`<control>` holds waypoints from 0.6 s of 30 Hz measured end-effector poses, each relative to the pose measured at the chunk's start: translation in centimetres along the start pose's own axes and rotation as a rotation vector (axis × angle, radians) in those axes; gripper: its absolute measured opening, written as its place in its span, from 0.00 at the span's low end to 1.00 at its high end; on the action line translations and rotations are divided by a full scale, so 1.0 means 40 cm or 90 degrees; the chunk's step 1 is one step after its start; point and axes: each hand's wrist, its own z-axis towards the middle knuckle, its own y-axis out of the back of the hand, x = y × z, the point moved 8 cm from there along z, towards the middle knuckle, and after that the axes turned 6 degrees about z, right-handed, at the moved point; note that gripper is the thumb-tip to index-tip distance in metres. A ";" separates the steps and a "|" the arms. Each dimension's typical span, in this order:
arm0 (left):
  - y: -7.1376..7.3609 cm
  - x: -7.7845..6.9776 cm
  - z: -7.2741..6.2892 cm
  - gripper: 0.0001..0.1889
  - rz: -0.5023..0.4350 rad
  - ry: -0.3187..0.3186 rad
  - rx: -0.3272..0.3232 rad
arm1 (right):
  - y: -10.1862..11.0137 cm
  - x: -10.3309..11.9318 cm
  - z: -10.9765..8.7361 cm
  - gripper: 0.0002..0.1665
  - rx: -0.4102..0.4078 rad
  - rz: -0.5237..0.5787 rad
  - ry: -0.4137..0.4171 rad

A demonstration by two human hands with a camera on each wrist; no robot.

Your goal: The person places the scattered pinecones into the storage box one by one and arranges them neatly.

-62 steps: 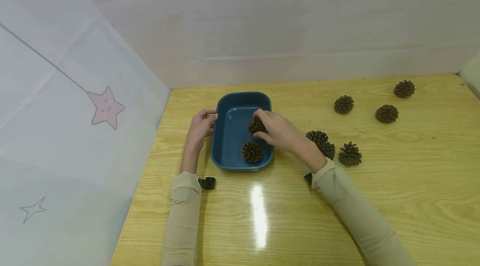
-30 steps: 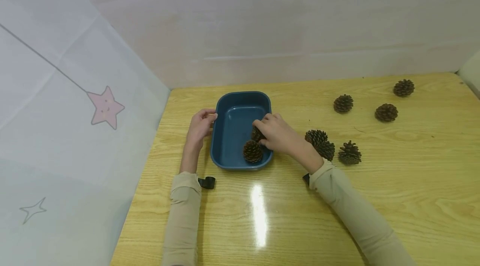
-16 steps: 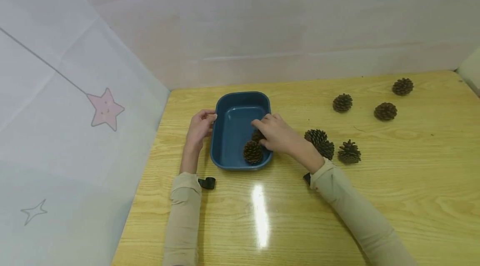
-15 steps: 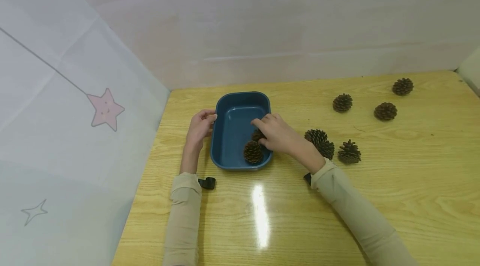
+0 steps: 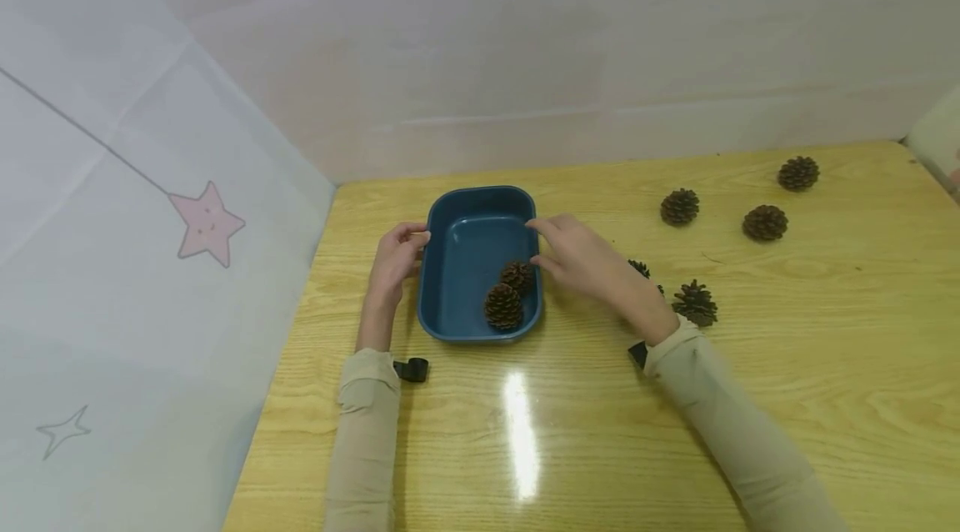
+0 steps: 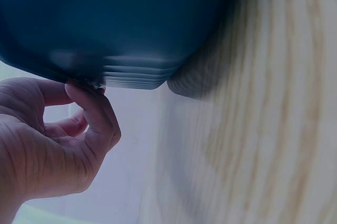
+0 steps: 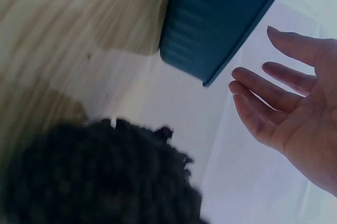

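Two brown pine cones lie in the near right corner of the blue rectangular tub [image 5: 468,265]: an upper pine cone [image 5: 517,277] touches a lower pine cone [image 5: 503,307]. At the tub's left rim, my left hand [image 5: 395,258] has its thumb and fingers bent and pinches the edge. My right hand [image 5: 581,257] is over the right rim with fingers apart and nothing between them. In the right wrist view the fingers [image 7: 268,89] are loosely spread beside the tub. A dark, blurred pine cone [image 7: 105,176] fills the bottom of that view.
On the table [image 5: 570,432] to the right lie several more pine cones, among them a near pine cone [image 5: 695,303] and a back one [image 5: 679,207]. Part of the cluster beside my right wrist is hidden by the forearm. A pale wall sheet [image 5: 480,57] stands behind.
My right hand set a pine cone down in the tub against the other one, let go, and moved back right over the rim. The left hand stays at the left rim.
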 end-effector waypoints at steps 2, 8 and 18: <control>-0.001 0.000 0.000 0.20 0.000 0.000 0.000 | 0.009 -0.014 -0.004 0.32 -0.007 0.004 -0.007; -0.001 -0.001 0.001 0.20 -0.001 0.000 0.003 | 0.036 -0.056 -0.021 0.31 -0.022 0.018 -0.027; 0.000 -0.002 0.001 0.20 0.005 -0.002 0.002 | 0.096 -0.125 -0.044 0.30 -0.017 0.058 -0.104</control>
